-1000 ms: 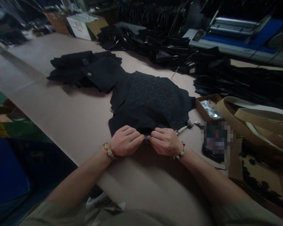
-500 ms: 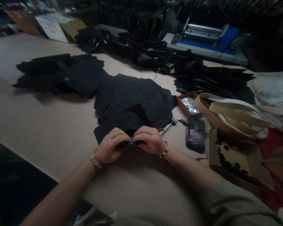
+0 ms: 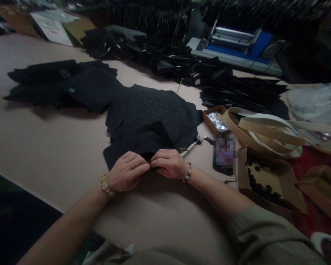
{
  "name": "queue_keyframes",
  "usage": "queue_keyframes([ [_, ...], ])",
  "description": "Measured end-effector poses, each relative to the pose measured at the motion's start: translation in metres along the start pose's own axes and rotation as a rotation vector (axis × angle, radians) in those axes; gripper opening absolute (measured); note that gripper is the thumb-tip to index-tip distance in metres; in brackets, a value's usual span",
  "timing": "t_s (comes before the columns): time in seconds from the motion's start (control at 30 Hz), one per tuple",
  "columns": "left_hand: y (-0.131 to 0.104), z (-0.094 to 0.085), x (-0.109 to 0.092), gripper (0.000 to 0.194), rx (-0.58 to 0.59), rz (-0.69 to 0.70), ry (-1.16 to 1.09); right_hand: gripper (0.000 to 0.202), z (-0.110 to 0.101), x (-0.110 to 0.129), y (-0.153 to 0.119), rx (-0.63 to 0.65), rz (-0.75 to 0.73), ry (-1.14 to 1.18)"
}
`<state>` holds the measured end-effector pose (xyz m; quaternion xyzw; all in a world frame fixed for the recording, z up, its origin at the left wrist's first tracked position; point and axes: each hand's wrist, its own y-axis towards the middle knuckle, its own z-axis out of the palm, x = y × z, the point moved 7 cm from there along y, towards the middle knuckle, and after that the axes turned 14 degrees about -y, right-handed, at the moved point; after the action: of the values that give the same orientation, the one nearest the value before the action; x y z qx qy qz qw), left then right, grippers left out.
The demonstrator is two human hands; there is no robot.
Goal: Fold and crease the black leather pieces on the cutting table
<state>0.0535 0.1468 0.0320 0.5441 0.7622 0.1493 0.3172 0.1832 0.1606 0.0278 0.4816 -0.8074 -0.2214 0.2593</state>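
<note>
A dark fabric piece (image 3: pixel 138 140) lies at the near end of a spread of black pieces, its near edge gripped by both my hands. My left hand (image 3: pixel 128 171) is closed on that edge, thumb pressed against the fingers. Close beside it, my right hand (image 3: pixel 169 163) pinches the same edge, the fingertips of both hands almost meeting. Just beyond lies a stack of black panels (image 3: pixel 162 106) with a stitched diamond pattern. A small hammer (image 3: pixel 193 145) with a pale handle rests right of my right hand. What sits between my fingertips is hidden.
On the right are a phone (image 3: pixel 224 154), an open cardboard box (image 3: pixel 273 176) with small black parts, a small box (image 3: pixel 216 119) of shiny pieces and tan straps (image 3: pixel 264 129). More black pieces (image 3: pixel 68 86) lie left. A blue machine (image 3: pixel 237 42) stands behind.
My fingers have closed tighter over the fabric edge, so less of it shows between my hands. The whole view has shifted slightly, with things appearing a little further left.
</note>
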Motion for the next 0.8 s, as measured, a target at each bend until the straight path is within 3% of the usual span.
queue_keyframes([
  [0.2, -0.003, -0.011, 0.013, 0.012, -0.241, -0.175, 0.113, 0.005, -0.013, -0.011, 0.001, -0.154, 0.120, 0.024],
  [0.37, 0.005, -0.010, 0.007, 0.007, -0.182, -0.186, 0.160, 0.006, -0.009, -0.010, 0.001, -0.123, 0.152, -0.065],
  [0.47, 0.008, -0.010, 0.003, 0.009, -0.147, -0.210, 0.053, 0.008, -0.004, -0.007, 0.003, -0.050, 0.168, -0.068],
  [0.53, 0.007, -0.011, 0.013, 0.012, -0.094, -0.303, -0.124, 0.007, -0.007, -0.004, 0.008, -0.010, 0.183, -0.072],
  [0.6, 0.001, -0.019, 0.045, 0.017, -0.052, -0.486, -0.313, 0.015, -0.021, -0.001, 0.014, -0.014, 0.219, -0.118],
  [0.67, -0.010, -0.050, 0.098, 0.025, -0.107, -0.709, -0.345, 0.038, -0.045, 0.000, 0.017, -0.076, 0.300, -0.192],
  [0.73, -0.019, -0.110, 0.155, 0.034, -0.284, -0.838, -0.102, 0.048, -0.073, -0.001, 0.014, -0.150, 0.402, -0.252],
  [0.8, -0.021, -0.172, 0.202, 0.036, -0.368, -0.840, 0.138, 0.043, -0.100, -0.004, 0.001, -0.183, 0.485, -0.317],
])
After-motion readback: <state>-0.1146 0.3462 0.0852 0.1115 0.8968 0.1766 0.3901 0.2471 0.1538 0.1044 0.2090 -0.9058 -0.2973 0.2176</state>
